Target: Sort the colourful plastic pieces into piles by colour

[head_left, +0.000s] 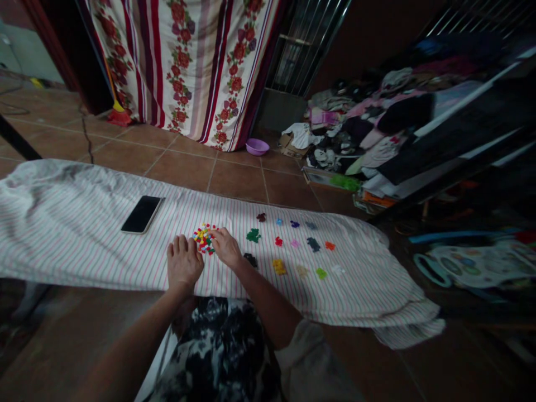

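A pile of small mixed-colour pieces [202,238] lies on the striped cloth [104,251]. My left hand [184,261] rests palm down at the pile's lower left, fingers spread, holding nothing. My right hand [226,247] reaches into the pile's right side; its fingertips are bent over the pieces, and whether one is between them is too small to tell. To the right lie little single-colour heaps, among them green [253,235], yellow [278,267], dark grey [313,244], orange [330,245] and lime [321,273]. A black heap [250,259] sits beside my right wrist.
A phone [142,214] lies on the cloth at the left. Beyond the cloth's far edge are a purple basin [257,147], a floral curtain [182,67] and a broom [119,114]. Piled clothes [355,123] stand at the back right.
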A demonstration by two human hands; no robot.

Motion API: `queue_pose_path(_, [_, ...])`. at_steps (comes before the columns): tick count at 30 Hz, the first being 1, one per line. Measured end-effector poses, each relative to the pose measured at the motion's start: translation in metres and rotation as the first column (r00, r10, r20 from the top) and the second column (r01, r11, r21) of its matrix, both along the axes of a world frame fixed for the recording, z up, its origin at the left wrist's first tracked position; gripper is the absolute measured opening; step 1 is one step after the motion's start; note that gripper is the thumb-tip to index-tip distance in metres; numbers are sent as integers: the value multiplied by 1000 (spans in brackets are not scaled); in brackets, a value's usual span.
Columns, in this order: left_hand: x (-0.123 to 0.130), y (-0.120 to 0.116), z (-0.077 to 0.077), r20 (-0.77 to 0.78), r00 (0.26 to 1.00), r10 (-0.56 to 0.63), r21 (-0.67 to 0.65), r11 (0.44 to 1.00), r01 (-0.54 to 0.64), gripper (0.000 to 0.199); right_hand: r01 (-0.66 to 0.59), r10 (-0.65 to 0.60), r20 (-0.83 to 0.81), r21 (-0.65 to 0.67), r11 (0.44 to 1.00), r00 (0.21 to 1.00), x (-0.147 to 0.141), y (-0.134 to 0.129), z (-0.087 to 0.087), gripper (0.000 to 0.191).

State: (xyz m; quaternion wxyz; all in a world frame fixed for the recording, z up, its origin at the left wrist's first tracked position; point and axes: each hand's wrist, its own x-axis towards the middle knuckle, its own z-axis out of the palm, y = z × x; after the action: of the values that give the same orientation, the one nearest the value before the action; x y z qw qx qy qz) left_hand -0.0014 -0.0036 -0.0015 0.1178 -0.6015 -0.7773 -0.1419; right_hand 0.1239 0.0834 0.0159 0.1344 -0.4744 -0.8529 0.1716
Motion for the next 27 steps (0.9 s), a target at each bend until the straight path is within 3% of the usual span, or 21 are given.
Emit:
queue_pose_path(6, [0,0,-1,-2,1000,3,5,1000,-3,39,-18,18,-1,-47,999,1000,-2,6,4,28])
queue_pose_path(13, [1,0,-1,-6,1000,4,7,1000,-4,39,3,-3,-37,2,1000,999,-2,5,-2,23])
queue_pose_path(27, [1,-1,2,1,1000,-13,19,1000,13,38,72,-73,-245,-14,997,967,2,6,-12,21])
